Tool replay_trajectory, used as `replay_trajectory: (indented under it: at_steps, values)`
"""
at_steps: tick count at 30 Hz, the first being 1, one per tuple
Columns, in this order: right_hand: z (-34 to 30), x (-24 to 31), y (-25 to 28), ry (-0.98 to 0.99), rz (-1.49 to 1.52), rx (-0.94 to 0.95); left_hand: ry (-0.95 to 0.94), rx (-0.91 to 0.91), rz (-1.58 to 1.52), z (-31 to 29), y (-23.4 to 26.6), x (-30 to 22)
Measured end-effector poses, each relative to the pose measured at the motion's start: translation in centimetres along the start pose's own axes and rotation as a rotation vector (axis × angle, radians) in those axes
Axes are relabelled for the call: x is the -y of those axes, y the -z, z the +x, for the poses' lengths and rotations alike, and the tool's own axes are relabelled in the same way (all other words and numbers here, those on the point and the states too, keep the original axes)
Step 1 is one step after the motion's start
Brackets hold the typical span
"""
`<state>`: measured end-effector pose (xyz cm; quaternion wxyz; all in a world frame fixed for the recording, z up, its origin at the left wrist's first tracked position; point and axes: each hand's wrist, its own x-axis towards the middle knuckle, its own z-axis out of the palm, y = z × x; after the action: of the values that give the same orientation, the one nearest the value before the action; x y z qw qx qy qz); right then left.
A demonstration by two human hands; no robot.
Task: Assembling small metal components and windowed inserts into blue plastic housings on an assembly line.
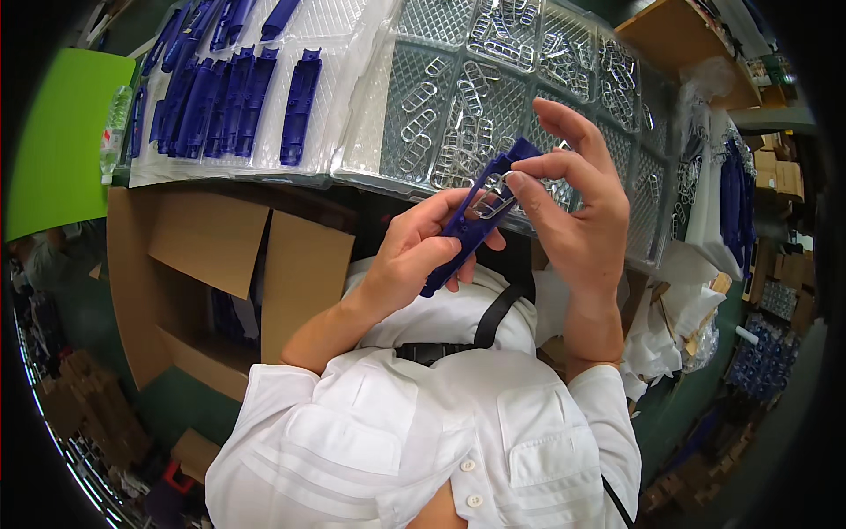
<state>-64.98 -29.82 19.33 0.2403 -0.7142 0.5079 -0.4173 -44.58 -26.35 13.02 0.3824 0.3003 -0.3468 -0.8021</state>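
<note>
My left hand is closed around a long blue plastic housing, tilted up to the right in front of my chest. Thumb and index finger of my right hand pinch a shiny metal frame piece with rounded ends at the housing's upper half. The piece lies at the housing's opening; how far it is seated I cannot tell. Just beyond my hands, a clear compartment tray holds many similar metal pieces. Several more blue housings lie on a white ribbed tray to the left.
An open cardboard box with blue parts inside stands below the trays at left. A plastic bottle lies beside a green board at the far left. Plastic bags and blue parts hang at the right.
</note>
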Motion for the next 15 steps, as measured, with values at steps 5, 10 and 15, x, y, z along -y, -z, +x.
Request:
replay_trajectory:
  at_steps: [5,10,15]
  values:
    - [-0.6,0.7,-0.7,0.0,-0.106,0.029,-0.004,0.001,0.044,-0.2,0.0,-0.1]
    - [-0.9,0.6,-1.4,0.037,-0.144,0.001,-0.022,0.019,0.029,-0.4,0.4,0.2]
    - [-1.3,0.3,-1.9,0.011,-0.108,0.031,0.009,-0.017,0.022,-0.5,0.3,0.1]
